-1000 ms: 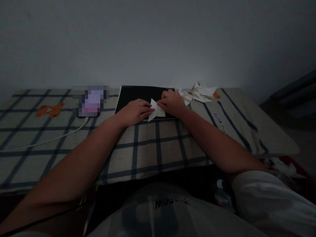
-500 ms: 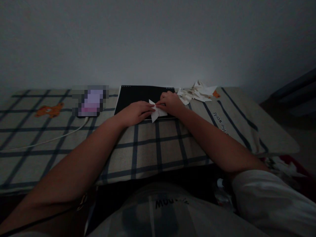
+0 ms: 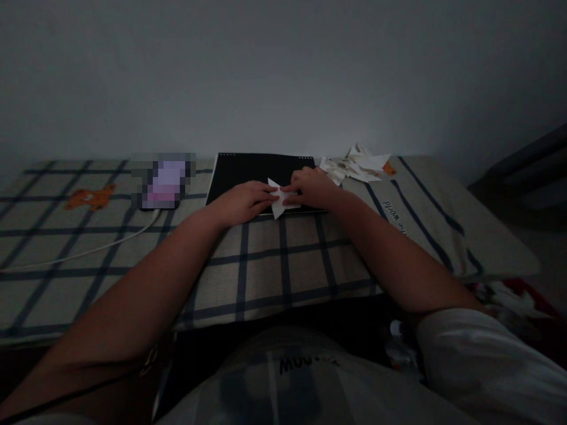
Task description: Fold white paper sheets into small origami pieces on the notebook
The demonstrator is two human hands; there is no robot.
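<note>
My left hand (image 3: 243, 200) lies palm down, fingers together and stretched toward the right, with the fingertips pressing on the left part of the folded white paper (image 3: 280, 200). My right hand (image 3: 312, 186) meets it from the other side: its fingers are curled and pinch the right part of the same paper, thumb underneath or alongside; the dim light does not let me tell which.

The paper is small, white and folded into an angular form. One sharp point projects away from me at the upper left, and a second point projects toward me at the lower edge. Flat facets meet along a crease between my two hands. The exact number of layers cannot be read.

The paper rests on the near edge of a black board (image 3: 252, 170), which lies flat on a checked cloth (image 3: 266, 265) with dark lines on a pale ground. The lower point of the paper reaches just past the board onto the cloth.

To the right of the board, near the wall, lies a pile of paper scraps (image 3: 357, 166). A white cable (image 3: 88, 251) runs across the cloth on the left.
</note>
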